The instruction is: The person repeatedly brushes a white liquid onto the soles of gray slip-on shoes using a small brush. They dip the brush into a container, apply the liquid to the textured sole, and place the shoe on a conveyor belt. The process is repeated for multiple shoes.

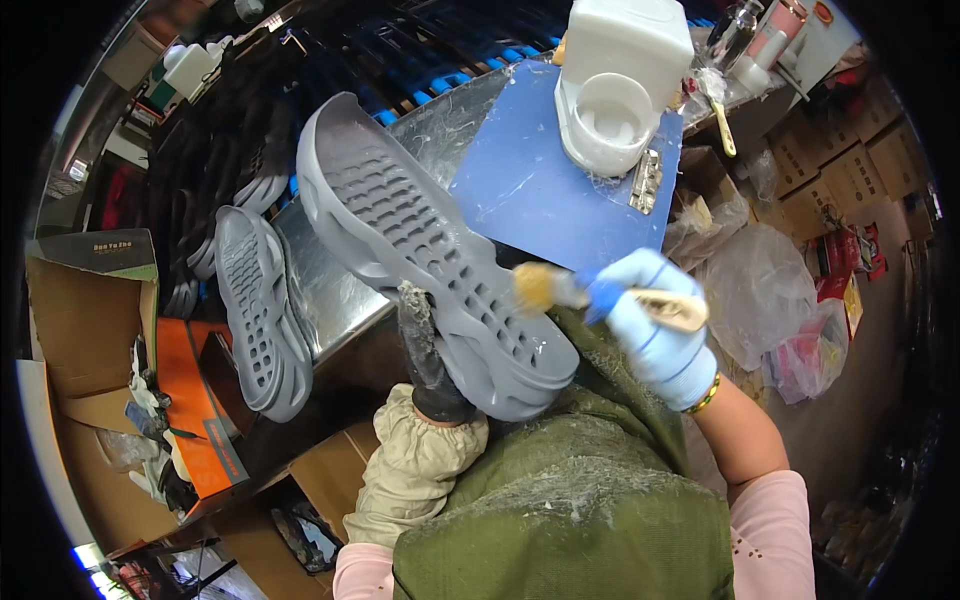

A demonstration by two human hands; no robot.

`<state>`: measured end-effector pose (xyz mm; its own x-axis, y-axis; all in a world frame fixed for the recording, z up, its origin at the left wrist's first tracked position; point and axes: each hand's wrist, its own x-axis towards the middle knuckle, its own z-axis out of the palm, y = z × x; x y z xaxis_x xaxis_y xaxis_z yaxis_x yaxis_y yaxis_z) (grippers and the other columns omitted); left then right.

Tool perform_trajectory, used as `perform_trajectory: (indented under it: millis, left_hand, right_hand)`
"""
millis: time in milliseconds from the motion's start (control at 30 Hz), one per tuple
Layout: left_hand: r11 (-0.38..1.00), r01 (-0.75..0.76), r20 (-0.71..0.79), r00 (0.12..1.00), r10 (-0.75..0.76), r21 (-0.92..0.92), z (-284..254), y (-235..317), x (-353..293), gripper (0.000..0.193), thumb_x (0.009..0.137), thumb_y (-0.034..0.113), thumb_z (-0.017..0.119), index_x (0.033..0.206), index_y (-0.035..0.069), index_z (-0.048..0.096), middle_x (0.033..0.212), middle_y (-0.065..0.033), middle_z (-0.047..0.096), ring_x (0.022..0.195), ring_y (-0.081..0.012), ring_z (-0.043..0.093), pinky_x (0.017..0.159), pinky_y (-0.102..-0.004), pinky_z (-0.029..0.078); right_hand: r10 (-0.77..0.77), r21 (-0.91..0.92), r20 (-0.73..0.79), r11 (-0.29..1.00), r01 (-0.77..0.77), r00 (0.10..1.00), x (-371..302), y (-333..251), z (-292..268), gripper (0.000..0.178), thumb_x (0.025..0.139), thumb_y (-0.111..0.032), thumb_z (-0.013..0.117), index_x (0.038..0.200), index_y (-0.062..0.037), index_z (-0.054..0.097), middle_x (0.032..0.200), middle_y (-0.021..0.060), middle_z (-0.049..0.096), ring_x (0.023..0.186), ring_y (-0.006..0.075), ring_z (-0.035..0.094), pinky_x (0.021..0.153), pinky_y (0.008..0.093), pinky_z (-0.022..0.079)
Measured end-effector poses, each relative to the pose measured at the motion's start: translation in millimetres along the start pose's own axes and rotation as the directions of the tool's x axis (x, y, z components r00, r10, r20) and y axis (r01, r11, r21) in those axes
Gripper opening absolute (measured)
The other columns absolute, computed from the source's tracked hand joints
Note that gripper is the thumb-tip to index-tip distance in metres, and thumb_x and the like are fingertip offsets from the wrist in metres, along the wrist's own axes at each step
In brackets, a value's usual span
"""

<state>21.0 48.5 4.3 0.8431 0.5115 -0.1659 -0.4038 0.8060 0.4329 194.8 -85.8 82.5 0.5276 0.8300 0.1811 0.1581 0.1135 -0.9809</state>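
Note:
A large grey shoe sole (425, 250) lies tilted across the middle, its waffle-like hollow inner side up and wet-looking in places. My left hand (428, 355), in a dark, residue-crusted glove, grips the sole's near edge; its fingers underneath are hidden. In a light blue glove, my right hand (660, 315) is closed round the wooden handle of a brush (535, 290). Its yellowish bristles, blurred by motion, are over the sole's right part; whether they touch cannot be made out. Another grey sole (260, 310) lies to the left at the bench edge.
On a blue sheet (520, 190) stands a white plastic container (630, 60) with a round cup-like opening. A second brush (718, 110) rests at the upper right. Open cardboard boxes (90, 330) stand left; plastic bags (755, 290) lie right. More soles (205, 250) sit farther back.

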Motion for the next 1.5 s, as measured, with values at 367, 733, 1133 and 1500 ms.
perform_trajectory:
  millis: [367, 733, 1133, 1500]
  left_hand:
    - [0.881, 0.381, 0.568, 0.806, -0.167, -0.281, -150.3, -16.6, 12.3, 0.047, 0.105, 0.040, 0.057, 0.133, 0.003, 0.053, 0.101, -0.0035, 0.050, 0.084, -0.0161, 0.050, 0.078, -0.0328, 0.046]
    - [0.963, 0.094, 0.051, 0.993, -0.111, 0.254, -9.2, -9.1, 16.9, 0.039, 0.106, 0.034, 0.056, 0.136, 0.008, 0.054, 0.127, -0.0118, 0.062, 0.111, -0.0294, 0.064, 0.098, -0.0441, 0.055]
    - [0.961, 0.272, 0.138, 0.951, -0.276, 0.048, 9.8, 8.1, -2.8, 0.043, 0.107, 0.032, 0.051, 0.139, 0.002, 0.051, 0.124, -0.0127, 0.062, 0.105, -0.0253, 0.065, 0.090, -0.0379, 0.057]
    - [0.928, 0.201, 0.106, 0.979, -0.176, -0.313, -8.2, 8.4, -58.5, 0.051, 0.105, 0.037, 0.054, 0.141, 0.002, 0.049, 0.128, -0.0172, 0.061, 0.107, -0.0296, 0.066, 0.091, -0.0425, 0.058]
  right_hand:
    - [0.422, 0.021, -0.012, 0.907, -0.421, 0.907, 9.3, -31.1, -40.8, 0.016, 0.095, -0.015, 0.069, 0.085, -0.0018, 0.069, 0.079, 0.0073, 0.072, 0.062, 0.0091, 0.066, 0.055, 0.0218, 0.053]
    - [0.075, 0.025, 0.258, 0.996, -0.084, 0.963, 23.7, -35.6, -9.9, 0.011, 0.095, -0.011, 0.066, 0.098, -0.0017, 0.072, 0.084, 0.0040, 0.073, 0.076, 0.0080, 0.066, 0.072, 0.0239, 0.054]
    - [0.210, 0.571, 0.311, 0.738, -0.359, 0.927, 14.6, -32.4, -24.2, 0.026, 0.101, -0.020, 0.061, 0.111, 0.0030, 0.068, 0.092, 0.0148, 0.076, 0.074, 0.0158, 0.072, 0.065, 0.0215, 0.055]
    - [-0.173, 0.628, 0.426, 0.763, -0.153, 0.888, 18.1, -60.9, 77.3, 0.022, 0.103, -0.014, 0.060, 0.121, -0.0019, 0.061, 0.116, 0.0102, 0.068, 0.100, 0.0162, 0.069, 0.089, 0.0295, 0.057]
